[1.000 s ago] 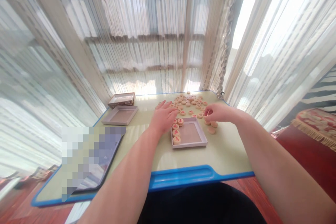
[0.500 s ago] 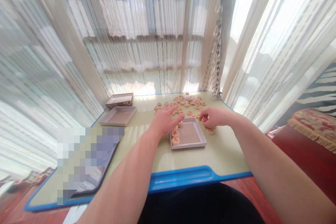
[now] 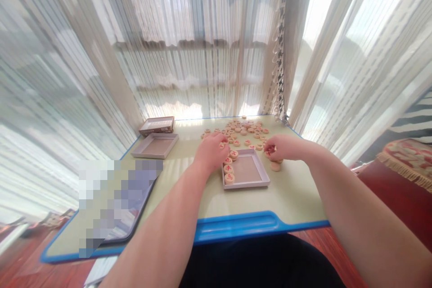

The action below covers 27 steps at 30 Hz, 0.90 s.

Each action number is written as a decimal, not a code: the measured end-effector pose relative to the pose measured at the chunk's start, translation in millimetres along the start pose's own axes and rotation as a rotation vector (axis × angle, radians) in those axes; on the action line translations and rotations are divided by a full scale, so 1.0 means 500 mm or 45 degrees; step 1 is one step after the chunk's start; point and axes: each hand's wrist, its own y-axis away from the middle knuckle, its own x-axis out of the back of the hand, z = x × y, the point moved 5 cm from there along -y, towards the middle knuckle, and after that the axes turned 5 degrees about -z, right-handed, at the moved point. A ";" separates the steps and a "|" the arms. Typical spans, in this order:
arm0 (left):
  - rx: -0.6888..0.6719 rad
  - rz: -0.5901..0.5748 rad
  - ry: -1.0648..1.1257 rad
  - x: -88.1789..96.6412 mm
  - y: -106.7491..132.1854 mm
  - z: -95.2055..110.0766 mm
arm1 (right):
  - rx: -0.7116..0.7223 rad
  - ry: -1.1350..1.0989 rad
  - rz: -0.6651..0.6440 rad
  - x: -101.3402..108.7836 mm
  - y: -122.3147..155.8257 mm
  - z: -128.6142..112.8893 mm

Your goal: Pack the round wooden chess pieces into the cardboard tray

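My left hand [image 3: 211,152] is at the far left corner of a shallow box tray [image 3: 265,175], its fingers curled around a round wooden Chinese chess piece. Along the tray's left side stand several red-marked pieces in a column, among them a front piece [image 3: 229,178]. To the right of the tray, my right hand [image 3: 281,147] pinches another Chinese chess piece [image 3: 269,153] with a red character. Just below that hand, a blank-faced piece [image 3: 275,167] lies on the table, with others partly hidden under the fingers.
Many loose pieces [image 3: 243,132] are spread behind the tray. At the back left sit an empty box tray [image 3: 138,150] and a patterned box [image 3: 157,124]. A tablet [image 3: 128,229], partly pixelated, lies at left on the blue-edged table [image 3: 236,227]. Sheer curtains [image 3: 202,72] hang behind.
My left hand has gone from spread fingers over the tray's far left corner to curled around a piece. My right hand stays beside the tray. The view has shifted slightly.
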 end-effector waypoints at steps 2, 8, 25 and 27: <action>0.004 0.021 -0.008 0.002 0.000 0.000 | -0.004 -0.030 -0.039 0.000 0.002 -0.003; -0.013 0.044 0.003 0.001 0.000 0.002 | 0.013 -0.195 0.147 0.029 0.017 -0.036; -0.033 -0.006 -0.026 -0.002 -0.002 0.005 | 0.594 -0.018 0.254 -0.012 0.020 -0.144; -0.028 -0.018 -0.027 -0.004 -0.002 0.004 | 0.571 -0.001 0.228 -0.013 0.020 -0.146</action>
